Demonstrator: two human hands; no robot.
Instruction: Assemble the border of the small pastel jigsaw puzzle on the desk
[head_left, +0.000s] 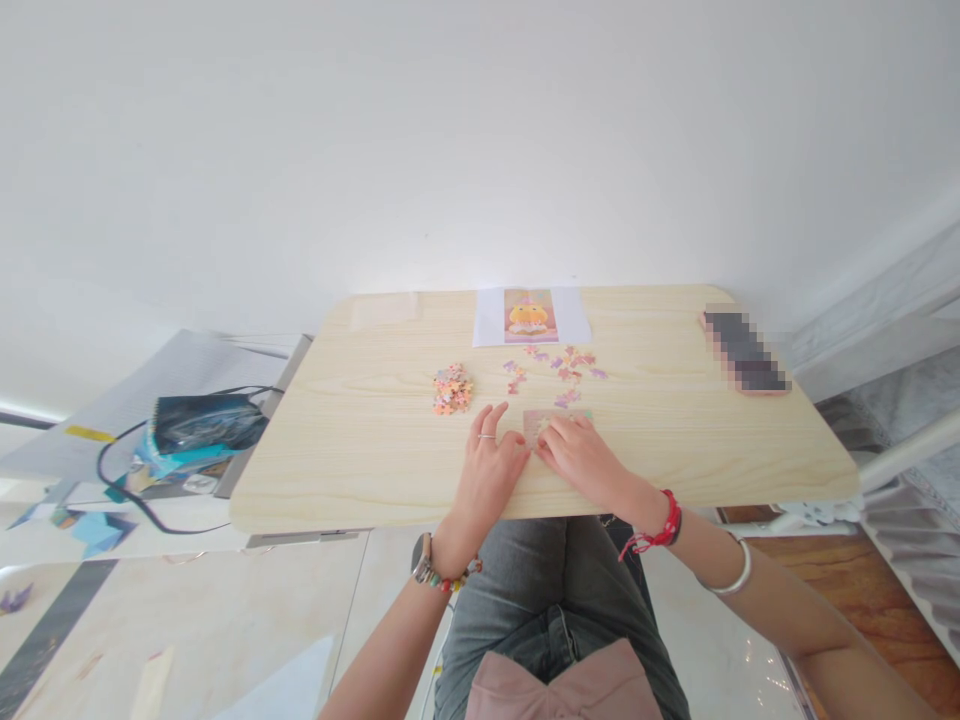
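Observation:
A partly joined jigsaw puzzle (pixel 532 421) lies near the table's front edge, largely covered by my right hand (pixel 586 462). That hand's fingers are drawn together on a puzzle piece at the lower left of the joined part; the piece itself is mostly hidden. At the left edge of the puzzle is my left hand (pixel 489 462), its thumb and index tip close to the right fingertips and its other fingers spread, with nothing visible in it. Loose puzzle pieces (pixel 570 365) are scattered just beyond the hands. A heap of puzzle pieces (pixel 452 390) sits to the left.
A printed reference picture (pixel 529 316) on white paper lies at the back by the wall. The phone (pixel 742 350) rests at the right of the wooden table (pixel 360 450). A clear flat sheet (pixel 385 310) is at the back left. Left of the table stands a dark bag (pixel 206 425).

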